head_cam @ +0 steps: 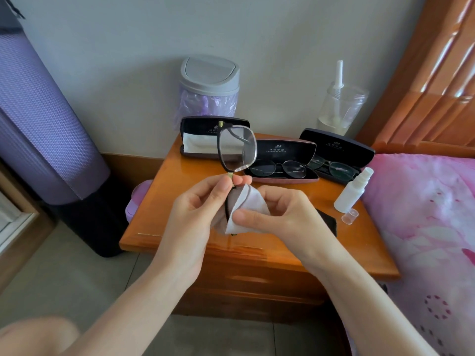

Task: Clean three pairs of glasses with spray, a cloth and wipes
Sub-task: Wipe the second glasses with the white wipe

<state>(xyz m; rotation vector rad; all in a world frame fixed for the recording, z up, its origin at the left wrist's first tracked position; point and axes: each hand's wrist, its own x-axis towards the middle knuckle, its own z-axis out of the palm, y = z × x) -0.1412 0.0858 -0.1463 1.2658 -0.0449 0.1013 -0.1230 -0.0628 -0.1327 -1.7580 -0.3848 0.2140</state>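
Observation:
A dark-framed pair of glasses (237, 149) stands on end above the nightstand, one lens up. My left hand (198, 209) pinches its bridge between thumb and fingers. My right hand (280, 214) pinches a white wipe (246, 209) folded over the lower lens, which is mostly hidden. Two other pairs lie in open cases, one in the middle case (281, 161) and one in the right case (336, 155). An open case (203, 134) at the back left holds only a white cloth. A small white spray bottle (353, 191) stands at the right, its clear cap (350, 216) beside it.
The wooden nightstand (164, 227) carries a grey lidded bin (209, 86) and a clear jar (340, 109) at the back. A dark cloth (327, 220) lies behind my right hand. A pink bed (424, 214) is at the right, a purple rolled mat (38, 124) at the left.

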